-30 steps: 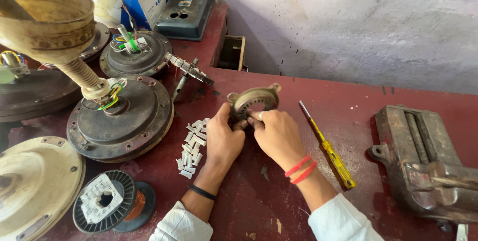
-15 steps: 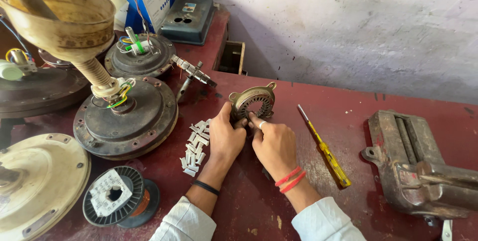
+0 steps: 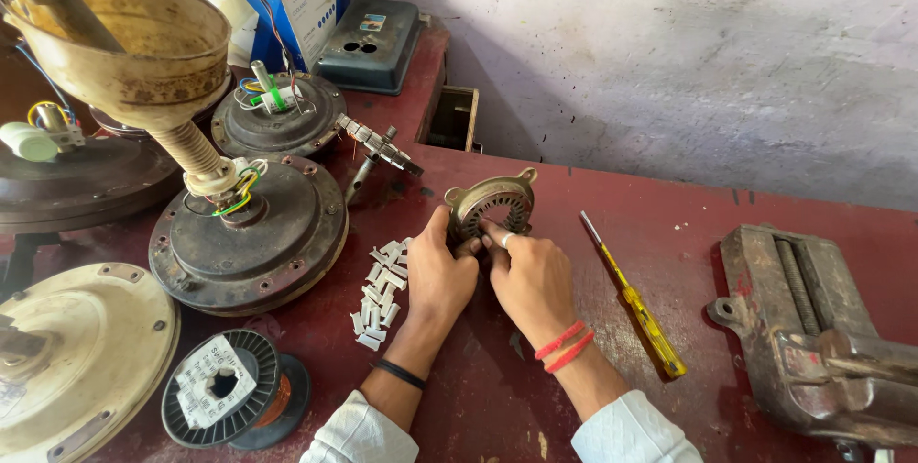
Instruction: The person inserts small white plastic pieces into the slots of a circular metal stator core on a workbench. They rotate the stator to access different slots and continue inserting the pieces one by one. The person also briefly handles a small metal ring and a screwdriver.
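A round slotted metal stator [image 3: 493, 203] stands tilted on its edge on the dark red workbench [image 3: 669, 233]. My left hand [image 3: 437, 276] grips its lower left rim, thumb up along the side. My right hand [image 3: 529, 276] rests against its lower front, with the index finger pressing a small white strip into the slots. A pile of small white paper strips [image 3: 381, 293] lies just left of my left hand.
A yellow-handled screwdriver [image 3: 634, 297] lies to the right of my right hand. A rusty bench vise [image 3: 813, 329] sits at the right edge. Fan motor housings [image 3: 251, 233], a spool of copper wire [image 3: 229, 388], a wrench [image 3: 378, 144] and a blue box crowd the left side.
The view has shifted slightly; the hands stay on the stator, with the right fingers working along its lower slots.
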